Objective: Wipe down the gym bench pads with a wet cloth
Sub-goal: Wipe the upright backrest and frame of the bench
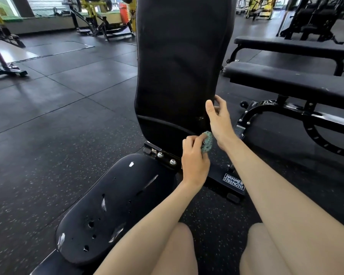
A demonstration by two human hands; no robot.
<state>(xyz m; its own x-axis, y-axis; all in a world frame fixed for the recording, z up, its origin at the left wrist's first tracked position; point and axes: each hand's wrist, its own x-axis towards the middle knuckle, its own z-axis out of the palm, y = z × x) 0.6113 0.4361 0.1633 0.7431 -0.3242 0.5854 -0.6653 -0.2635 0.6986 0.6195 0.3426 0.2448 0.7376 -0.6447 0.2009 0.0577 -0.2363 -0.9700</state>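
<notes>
The left hand [195,163] pinched a bunched teal knobbly cloth [207,141] at the lower right corner of the upright black vinyl back pad [179,62]. The right hand [219,120] curled its fingers round that pad's edge.

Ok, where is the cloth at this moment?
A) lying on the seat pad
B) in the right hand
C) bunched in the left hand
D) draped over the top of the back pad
C: the left hand grips the bunched teal cloth near the lower right corner of the back pad, while the right hand is at that pad's right edge.
</notes>
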